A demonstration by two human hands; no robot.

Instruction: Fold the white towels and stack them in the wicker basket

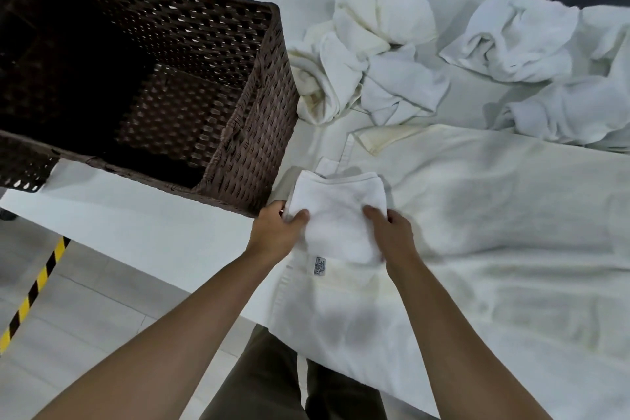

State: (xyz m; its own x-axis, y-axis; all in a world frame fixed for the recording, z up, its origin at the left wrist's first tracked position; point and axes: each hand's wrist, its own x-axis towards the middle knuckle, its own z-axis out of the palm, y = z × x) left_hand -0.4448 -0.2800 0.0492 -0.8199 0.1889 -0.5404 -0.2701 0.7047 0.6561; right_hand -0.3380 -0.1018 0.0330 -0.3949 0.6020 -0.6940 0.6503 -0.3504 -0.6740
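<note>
A small folded white towel is held between both hands just above the table, a label hanging from its near edge. My left hand grips its left side, and my right hand grips its right side. The dark brown wicker basket stands to the left of the towel, its inside dark with no towel visible in it. Crumpled white towels lie in a heap at the back, and more of them lie at the back right.
A large white sheet is spread flat over the white table under the held towel, hanging over the near edge. A yellow-and-black striped bar runs over the grey floor at the left. My legs show below the table edge.
</note>
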